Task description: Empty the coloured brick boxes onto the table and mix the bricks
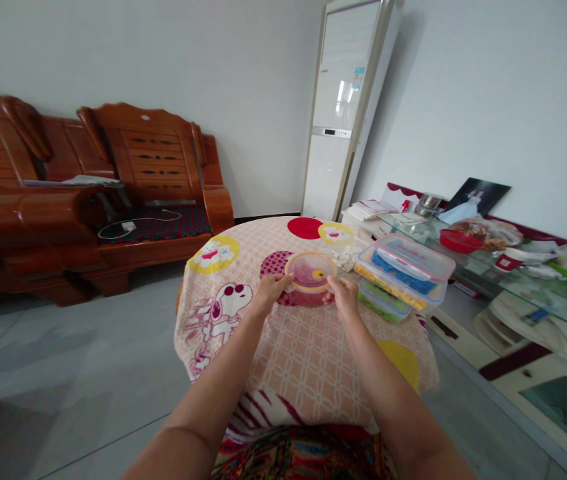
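Seemingly, in the head view, the left hand (271, 291) and right hand (342, 293) curl partly closed, gripping opposite edges of a round translucent plastic tub (308, 299) above the fleecy, cloth-covered bench (308, 360). Its orange-rimmed lid (306, 265) lies over it; whether sealed, I cannot tell. Rectangular clear boxes (401, 267) stand stacked, lidded.

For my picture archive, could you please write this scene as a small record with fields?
Item at hands: round container with orange rim
Left hand: fingers on container's left edge
Right hand: fingers on its right edge
Surface: cloth-covered table
Right side of table: stacked plastic boxes, showing blue, yellow, green
Background: tall white appliance; wooden seat at left
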Motion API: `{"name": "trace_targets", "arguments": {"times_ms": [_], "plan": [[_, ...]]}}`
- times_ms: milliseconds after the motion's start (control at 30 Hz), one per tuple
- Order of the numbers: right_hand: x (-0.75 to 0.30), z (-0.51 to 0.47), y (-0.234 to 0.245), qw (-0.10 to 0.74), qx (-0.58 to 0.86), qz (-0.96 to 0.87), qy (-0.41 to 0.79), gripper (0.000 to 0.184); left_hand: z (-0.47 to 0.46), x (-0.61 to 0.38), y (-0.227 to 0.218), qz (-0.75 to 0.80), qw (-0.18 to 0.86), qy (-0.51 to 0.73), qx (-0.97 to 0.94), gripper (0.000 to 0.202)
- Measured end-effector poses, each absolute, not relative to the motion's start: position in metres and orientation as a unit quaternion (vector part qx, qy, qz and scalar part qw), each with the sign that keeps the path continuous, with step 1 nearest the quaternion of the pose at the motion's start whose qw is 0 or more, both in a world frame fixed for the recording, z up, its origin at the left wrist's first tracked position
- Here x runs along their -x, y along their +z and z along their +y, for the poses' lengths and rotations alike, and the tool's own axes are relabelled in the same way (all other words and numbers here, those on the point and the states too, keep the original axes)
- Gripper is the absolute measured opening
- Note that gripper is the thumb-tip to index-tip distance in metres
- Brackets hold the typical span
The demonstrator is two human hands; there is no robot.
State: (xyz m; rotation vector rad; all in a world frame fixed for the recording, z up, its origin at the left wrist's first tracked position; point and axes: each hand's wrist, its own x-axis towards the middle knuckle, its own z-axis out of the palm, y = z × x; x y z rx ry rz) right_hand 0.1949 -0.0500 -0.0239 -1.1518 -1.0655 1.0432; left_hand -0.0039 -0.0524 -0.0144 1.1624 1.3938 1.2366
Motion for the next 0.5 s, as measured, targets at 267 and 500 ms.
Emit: {"name": "trace_targets", "arguments": {"times_ms": [267,500], "plan": [[-0.203,-0.045,0.0,0.561,0.505,-0.529,0.387,0.051,-0.042,0.01,0.025,0.482,0.499,0.614,-0.376,0.037],[-0.213,-0.028,-0.011,0.513,0.6,-0.514,0.336,0.019,-0.025,0.059,0.053,0.507,0.246,0.744,-0.359,0.037]]}}
